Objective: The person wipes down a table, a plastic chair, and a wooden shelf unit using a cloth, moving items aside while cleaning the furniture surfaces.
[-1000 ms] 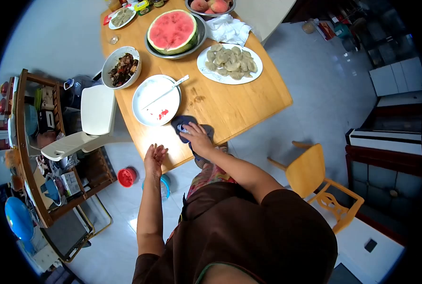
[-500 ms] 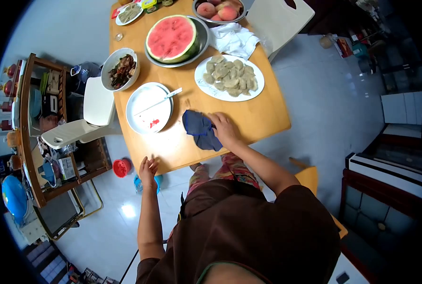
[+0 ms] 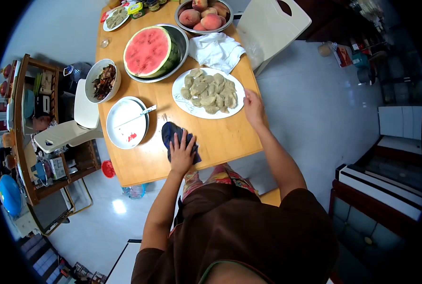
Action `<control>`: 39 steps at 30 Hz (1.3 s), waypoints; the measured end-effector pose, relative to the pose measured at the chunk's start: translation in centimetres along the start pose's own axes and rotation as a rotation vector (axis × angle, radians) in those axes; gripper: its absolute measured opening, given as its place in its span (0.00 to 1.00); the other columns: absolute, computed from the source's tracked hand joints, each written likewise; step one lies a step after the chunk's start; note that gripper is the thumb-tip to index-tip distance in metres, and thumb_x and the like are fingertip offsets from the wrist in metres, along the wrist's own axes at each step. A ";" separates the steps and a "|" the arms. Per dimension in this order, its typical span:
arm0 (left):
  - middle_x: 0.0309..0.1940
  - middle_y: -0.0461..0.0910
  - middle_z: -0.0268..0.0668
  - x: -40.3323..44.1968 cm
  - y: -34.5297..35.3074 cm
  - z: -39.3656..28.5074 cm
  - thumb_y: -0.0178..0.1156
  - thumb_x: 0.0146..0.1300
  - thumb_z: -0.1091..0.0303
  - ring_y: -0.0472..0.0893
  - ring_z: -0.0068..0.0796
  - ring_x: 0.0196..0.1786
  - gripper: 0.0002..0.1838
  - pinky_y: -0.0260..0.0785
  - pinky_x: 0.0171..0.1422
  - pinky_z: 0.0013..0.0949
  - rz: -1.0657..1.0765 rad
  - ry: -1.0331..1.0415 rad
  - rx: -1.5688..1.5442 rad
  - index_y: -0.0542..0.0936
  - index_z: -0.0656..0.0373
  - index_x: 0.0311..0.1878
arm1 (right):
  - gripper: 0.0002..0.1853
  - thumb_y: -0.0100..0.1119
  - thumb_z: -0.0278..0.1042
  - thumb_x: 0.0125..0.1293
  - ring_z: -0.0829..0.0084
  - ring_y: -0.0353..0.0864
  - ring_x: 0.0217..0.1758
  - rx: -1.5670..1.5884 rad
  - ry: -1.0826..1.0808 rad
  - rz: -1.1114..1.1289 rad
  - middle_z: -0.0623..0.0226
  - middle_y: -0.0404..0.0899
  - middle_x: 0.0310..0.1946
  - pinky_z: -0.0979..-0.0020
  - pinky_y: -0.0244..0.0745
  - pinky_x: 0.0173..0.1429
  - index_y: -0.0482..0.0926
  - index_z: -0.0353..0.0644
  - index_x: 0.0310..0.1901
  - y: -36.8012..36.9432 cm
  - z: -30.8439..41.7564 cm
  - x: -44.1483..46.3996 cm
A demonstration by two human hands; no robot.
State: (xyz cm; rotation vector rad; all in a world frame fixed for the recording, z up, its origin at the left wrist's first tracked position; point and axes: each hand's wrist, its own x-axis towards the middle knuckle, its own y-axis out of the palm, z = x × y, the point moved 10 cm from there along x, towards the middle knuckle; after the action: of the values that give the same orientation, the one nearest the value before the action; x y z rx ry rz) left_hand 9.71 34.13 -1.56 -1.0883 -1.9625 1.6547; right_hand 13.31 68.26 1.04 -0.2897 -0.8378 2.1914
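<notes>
My left hand (image 3: pixel 181 152) lies flat with spread fingers on a dark blue cloth (image 3: pixel 170 131) near the table's front edge. At the right end of a white oval plate (image 3: pixel 182 107), my right hand (image 3: pixel 254 108) has its fingers closed at the rim; their undersides are hidden. Greyish dumplings (image 3: pixel 212 92) are heaped on that plate. Left of the cloth sit stacked white plates (image 3: pixel 115 124) with a pair of chopsticks (image 3: pixel 142 114) across the top one and red bits of food in it.
On the wooden table (image 3: pixel 220 142) stand a halved watermelon (image 3: pixel 147 52) in a metal bowl, a bowl of dark food (image 3: pixel 104 81), a bowl of peaches (image 3: pixel 211 21) and a white cloth (image 3: pixel 216 51). Light chairs (image 3: pixel 272 28) flank the table. A red bucket (image 3: pixel 107 169) is on the floor.
My right hand has left the blue cloth and moved to the right end of the dumpling plate. My left hand has come from the table's front edge onto the cloth. The view has shifted.
</notes>
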 end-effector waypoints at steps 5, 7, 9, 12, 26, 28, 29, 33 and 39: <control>0.80 0.53 0.39 -5.5 -0.5 4.6 0.64 0.63 0.59 0.54 0.54 0.79 0.37 0.52 0.77 0.60 -0.077 -0.056 0.032 0.64 0.39 0.76 | 0.32 0.64 0.41 0.64 0.52 0.71 0.67 -0.180 -0.122 0.064 0.48 0.70 0.65 0.59 0.68 0.68 0.69 0.44 0.69 2.8 0.1 9.9; 0.80 0.51 0.43 -7.5 -0.7 7.1 0.64 0.63 0.60 0.54 0.53 0.80 0.38 0.52 0.77 0.59 -0.039 -0.155 -0.023 0.63 0.41 0.76 | 0.40 0.67 0.48 0.62 0.47 0.61 0.75 -0.218 -0.168 0.122 0.43 0.59 0.72 0.56 0.61 0.74 0.64 0.49 0.73 6.0 0.8 13.4; 0.80 0.50 0.48 -8.7 -0.8 8.6 0.68 0.59 0.61 0.54 0.54 0.80 0.42 0.54 0.76 0.58 -0.078 -0.192 -0.060 0.61 0.46 0.77 | 0.48 0.71 0.54 0.57 0.45 0.58 0.76 -0.291 -0.092 0.137 0.45 0.50 0.76 0.53 0.59 0.76 0.59 0.53 0.76 8.1 2.3 15.4; 0.80 0.50 0.48 -8.6 -0.5 9.1 0.70 0.57 0.63 0.54 0.53 0.80 0.45 0.54 0.77 0.57 -0.020 -0.224 -0.063 0.61 0.47 0.77 | 0.56 0.74 0.59 0.51 0.43 0.55 0.77 -0.331 -0.007 0.192 0.48 0.40 0.80 0.49 0.57 0.77 0.53 0.60 0.78 10.3 4.5 17.7; 0.80 0.51 0.46 -8.0 -0.7 8.8 0.69 0.56 0.65 0.54 0.52 0.80 0.45 0.52 0.78 0.54 -0.015 -0.238 -0.110 0.60 0.47 0.78 | 0.21 0.61 0.33 0.58 0.48 0.79 0.55 -0.069 0.093 -0.055 0.48 0.80 0.47 0.53 0.75 0.58 0.81 0.47 0.56 6.6 -0.1 23.7; 0.80 0.52 0.45 -7.1 -0.9 7.5 0.69 0.58 0.65 0.54 0.51 0.80 0.43 0.52 0.78 0.54 0.009 -0.158 -0.117 0.61 0.48 0.77 | 0.21 0.61 0.33 0.58 0.48 0.79 0.55 -0.137 0.021 -0.102 0.49 0.80 0.47 0.54 0.75 0.58 0.81 0.47 0.55 3.9 -0.3 23.7; 0.79 0.53 0.44 -6.5 -0.9 6.5 0.67 0.60 0.64 0.54 0.50 0.80 0.41 0.52 0.79 0.53 0.046 -0.119 -0.122 0.62 0.48 0.76 | 0.21 0.61 0.33 0.58 0.48 0.79 0.55 -0.171 -0.014 -0.124 0.50 0.80 0.47 0.55 0.74 0.59 0.81 0.47 0.55 2.9 -0.4 23.8; 0.78 0.58 0.42 -2.4 -1.1 1.6 0.62 0.64 0.61 0.57 0.47 0.79 0.35 0.51 0.79 0.50 0.009 0.088 -0.123 0.65 0.48 0.75 | 0.23 0.62 0.29 0.59 0.49 0.78 0.56 -0.211 -0.158 -0.028 0.51 0.79 0.50 0.57 0.74 0.61 0.79 0.50 0.58 3.7 -1.1 24.0; 0.79 0.55 0.37 3.8 0.3 -3.1 0.56 0.68 0.63 0.56 0.41 0.80 0.34 0.47 0.81 0.49 0.058 0.241 -0.093 0.61 0.46 0.77 | 0.30 0.63 0.27 0.62 0.51 0.75 0.63 0.113 -0.284 0.418 0.48 0.74 0.61 0.60 0.71 0.67 0.72 0.48 0.68 11.5 2.7 20.4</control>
State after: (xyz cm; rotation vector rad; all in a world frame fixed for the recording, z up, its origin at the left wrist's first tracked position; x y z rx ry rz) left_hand 9.56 39.01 -1.84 -1.3238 -1.8823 1.3980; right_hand -8.54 76.06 -3.24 -0.1032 -0.8594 2.7069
